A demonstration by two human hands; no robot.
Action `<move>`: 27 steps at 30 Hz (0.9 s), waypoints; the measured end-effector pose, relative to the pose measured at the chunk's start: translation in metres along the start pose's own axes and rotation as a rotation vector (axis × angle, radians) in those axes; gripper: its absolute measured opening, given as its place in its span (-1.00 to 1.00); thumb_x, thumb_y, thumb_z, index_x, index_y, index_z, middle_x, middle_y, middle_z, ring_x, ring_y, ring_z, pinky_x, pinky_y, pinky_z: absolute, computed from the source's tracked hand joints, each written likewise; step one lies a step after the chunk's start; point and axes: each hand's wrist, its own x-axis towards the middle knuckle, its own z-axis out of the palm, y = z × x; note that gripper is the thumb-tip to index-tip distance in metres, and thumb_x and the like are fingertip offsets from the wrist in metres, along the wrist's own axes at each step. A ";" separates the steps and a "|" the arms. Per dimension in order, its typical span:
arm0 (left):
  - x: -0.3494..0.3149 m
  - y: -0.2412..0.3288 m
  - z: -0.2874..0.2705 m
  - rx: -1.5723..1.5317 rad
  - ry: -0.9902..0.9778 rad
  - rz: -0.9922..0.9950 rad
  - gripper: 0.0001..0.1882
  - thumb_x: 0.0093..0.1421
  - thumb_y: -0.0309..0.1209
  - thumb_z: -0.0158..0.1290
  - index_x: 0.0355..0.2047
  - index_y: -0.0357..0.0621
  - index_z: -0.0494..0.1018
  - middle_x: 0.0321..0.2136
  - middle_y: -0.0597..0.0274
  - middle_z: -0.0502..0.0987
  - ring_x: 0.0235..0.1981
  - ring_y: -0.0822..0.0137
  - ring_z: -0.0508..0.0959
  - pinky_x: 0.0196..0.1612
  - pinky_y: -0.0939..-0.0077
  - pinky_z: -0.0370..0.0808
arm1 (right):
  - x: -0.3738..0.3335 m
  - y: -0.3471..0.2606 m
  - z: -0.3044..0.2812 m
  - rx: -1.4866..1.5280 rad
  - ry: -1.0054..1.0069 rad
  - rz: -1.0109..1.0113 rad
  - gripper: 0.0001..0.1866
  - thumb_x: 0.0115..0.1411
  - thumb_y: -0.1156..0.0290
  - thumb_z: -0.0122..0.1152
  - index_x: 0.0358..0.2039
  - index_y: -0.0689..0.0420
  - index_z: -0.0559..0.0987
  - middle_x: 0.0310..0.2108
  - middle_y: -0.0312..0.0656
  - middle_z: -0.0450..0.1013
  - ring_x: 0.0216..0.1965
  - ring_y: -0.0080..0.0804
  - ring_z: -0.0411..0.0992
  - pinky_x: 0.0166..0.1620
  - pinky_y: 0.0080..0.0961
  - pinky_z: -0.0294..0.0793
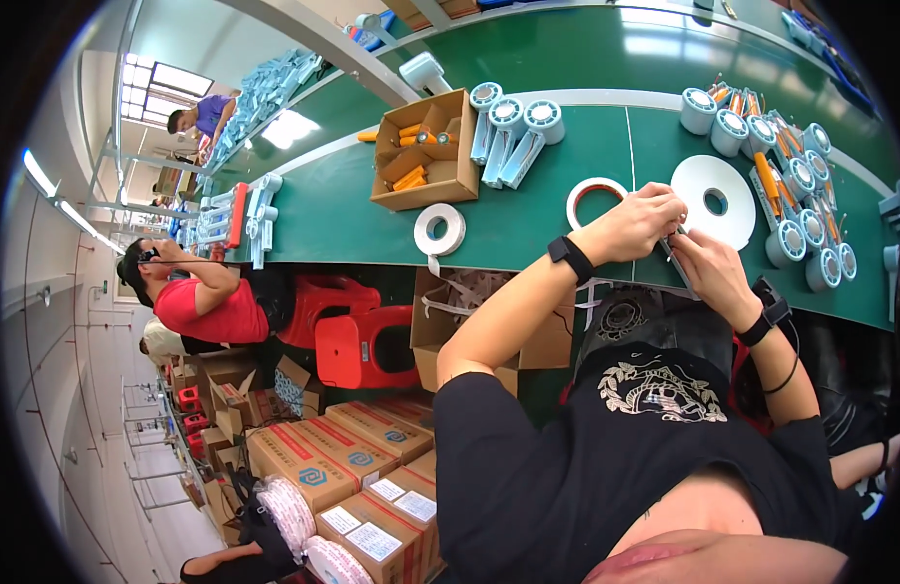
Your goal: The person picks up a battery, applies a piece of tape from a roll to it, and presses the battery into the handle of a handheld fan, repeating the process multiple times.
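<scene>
My left hand (pixel 652 218) is closed in a pinch at the table's near edge; what its fingertips hold, if anything, is hidden. Against it, my right hand (pixel 708 265) grips a narrow grey piece (pixel 675 259), mostly covered by the fingers. Just beyond the hands lies a large flat roll of white tape (pixel 735 202). A smaller white tape roll with a red core (pixel 573 207) rests left of my left hand. To the right sit several light blue parts with round vented heads (pixel 730 132), some with orange cylinders (pixel 767 185) on them.
On the green table (pixel 352 234), a cardboard box (pixel 425 190) holds orange cylinders, beside more light blue parts (pixel 505 115). Another tape roll (pixel 439 230) trails over the edge. Below stand an open carton (pixel 542 350), red stools (pixel 367 346) and stacked cartons (pixel 304 457). Other people sit at left.
</scene>
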 end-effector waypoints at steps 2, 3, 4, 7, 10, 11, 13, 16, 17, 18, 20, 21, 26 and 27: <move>-0.002 0.003 -0.001 -0.003 -0.014 -0.064 -0.84 0.14 -0.53 0.05 -0.25 -0.17 0.39 -0.20 0.17 0.51 0.08 0.05 0.38 0.07 0.22 0.36 | -0.005 -0.007 0.003 -0.025 0.049 -0.015 -0.74 0.24 0.47 0.11 -0.06 0.20 0.43 -0.39 -0.06 0.44 -0.52 -0.15 0.42 -0.42 -0.29 0.41; 0.003 0.004 -0.004 0.003 -0.007 -0.055 -0.84 0.14 -0.53 0.05 -0.25 -0.17 0.39 -0.20 0.17 0.51 0.08 0.05 0.38 0.07 0.22 0.36 | -0.007 -0.008 0.007 0.174 0.152 0.086 -0.70 0.24 0.50 0.11 -0.01 0.18 0.40 -0.41 -0.09 0.44 -0.53 -0.22 0.43 -0.43 -0.36 0.40; 0.006 0.008 -0.006 0.059 0.043 -0.009 -0.83 0.13 -0.53 0.06 -0.25 -0.16 0.39 -0.17 0.18 0.50 0.08 0.04 0.36 0.07 0.20 0.36 | -0.008 -0.009 0.010 0.375 0.253 0.185 -0.66 0.24 0.53 0.10 0.04 0.16 0.37 -0.43 -0.12 0.43 -0.53 -0.30 0.43 -0.44 -0.42 0.40; 0.009 0.035 -0.009 0.153 0.128 0.065 -0.82 0.11 -0.53 0.07 -0.25 -0.14 0.38 -0.11 0.21 0.47 0.10 0.02 0.34 0.07 0.17 0.34 | -0.007 -0.018 0.005 0.639 0.343 0.317 -0.54 0.24 0.60 0.09 0.14 0.14 0.28 -0.45 -0.17 0.44 -0.53 -0.42 0.42 -0.45 -0.52 0.39; 0.010 0.059 -0.032 0.452 0.111 0.154 -0.77 0.04 -0.52 0.10 -0.27 -0.11 0.36 -0.03 0.23 0.43 0.11 0.02 0.33 0.08 0.14 0.32 | 0.002 -0.025 -0.011 0.743 0.336 0.356 -0.42 0.24 0.66 0.07 0.25 0.12 0.18 -0.44 -0.20 0.45 -0.51 -0.52 0.41 -0.44 -0.60 0.38; 0.007 0.062 -0.035 0.454 0.115 0.161 -0.77 0.04 -0.52 0.10 -0.27 -0.11 0.36 -0.03 0.23 0.43 0.11 0.02 0.33 0.08 0.14 0.32 | 0.004 -0.026 -0.015 0.722 0.282 0.369 -0.41 0.23 0.66 0.06 0.25 0.12 0.18 -0.45 -0.20 0.46 -0.51 -0.52 0.41 -0.44 -0.60 0.39; 0.002 0.068 -0.043 0.400 0.076 0.127 -0.70 -0.01 -0.53 0.13 -0.23 -0.12 0.37 -0.03 0.21 0.41 0.09 0.02 0.34 0.08 0.17 0.34 | 0.011 -0.027 -0.022 0.677 0.180 0.389 -0.40 0.22 0.68 0.06 0.26 0.12 0.19 -0.47 -0.19 0.47 -0.51 -0.53 0.42 -0.44 -0.59 0.39; -0.002 0.071 -0.058 0.441 0.036 0.147 -0.62 -0.05 -0.54 0.15 -0.17 -0.14 0.39 -0.03 0.18 0.40 0.08 0.03 0.36 0.10 0.19 0.36 | 0.008 -0.027 -0.021 0.723 0.159 0.324 -0.39 0.21 0.67 0.07 0.26 0.12 0.20 -0.48 -0.17 0.47 -0.51 -0.49 0.43 -0.44 -0.56 0.40; -0.003 0.072 -0.062 0.501 0.008 0.173 -0.58 -0.07 -0.54 0.16 -0.13 -0.15 0.40 -0.04 0.16 0.40 0.07 0.03 0.37 0.10 0.20 0.36 | 0.008 -0.026 -0.021 0.750 0.143 0.298 -0.38 0.20 0.67 0.08 0.26 0.12 0.20 -0.48 -0.16 0.48 -0.51 -0.46 0.43 -0.43 -0.54 0.40; -0.006 0.077 -0.064 0.549 -0.029 0.200 -0.54 -0.08 -0.54 0.17 -0.09 -0.17 0.41 -0.04 0.15 0.40 0.06 0.04 0.38 0.11 0.21 0.37 | 0.007 -0.028 -0.024 0.745 0.148 0.309 -0.38 0.20 0.67 0.08 0.26 0.12 0.20 -0.48 -0.16 0.48 -0.51 -0.46 0.43 -0.43 -0.54 0.40; -0.014 0.083 -0.066 0.567 -0.041 0.162 -0.51 -0.09 -0.55 0.17 -0.06 -0.17 0.41 -0.05 0.14 0.40 0.05 0.04 0.39 0.12 0.21 0.37 | 0.018 -0.031 -0.028 0.646 0.002 0.243 -0.40 0.20 0.64 0.10 0.25 0.12 0.23 -0.47 -0.14 0.49 -0.51 -0.40 0.45 -0.41 -0.50 0.42; -0.017 0.083 -0.068 0.595 -0.052 0.120 -0.48 -0.09 -0.55 0.18 -0.03 -0.16 0.41 -0.05 0.13 0.41 0.04 0.04 0.40 0.13 0.22 0.38 | 0.024 -0.031 -0.031 0.596 -0.063 0.218 -0.41 0.20 0.62 0.10 0.25 0.12 0.24 -0.47 -0.13 0.49 -0.51 -0.36 0.46 -0.40 -0.48 0.43; -0.012 0.056 -0.061 0.517 -0.057 -0.006 -0.54 -0.02 -0.48 0.15 -0.04 -0.19 0.44 -0.08 0.05 0.43 0.01 0.02 0.43 0.03 0.21 0.45 | 0.033 -0.003 -0.025 0.331 0.148 0.245 -0.46 0.18 0.58 0.09 0.20 0.14 0.31 -0.36 -0.13 0.50 -0.42 -0.37 0.48 -0.29 -0.49 0.46; -0.007 0.052 -0.064 0.478 -0.026 -0.093 -0.56 -0.03 -0.47 0.17 -0.07 -0.20 0.46 -0.08 0.05 0.43 0.00 0.03 0.44 -0.01 0.18 0.48 | 0.028 0.008 -0.024 0.064 0.469 0.055 -0.47 0.16 0.60 0.05 0.19 0.15 0.33 -0.30 -0.16 0.51 -0.36 -0.46 0.47 -0.24 -0.53 0.47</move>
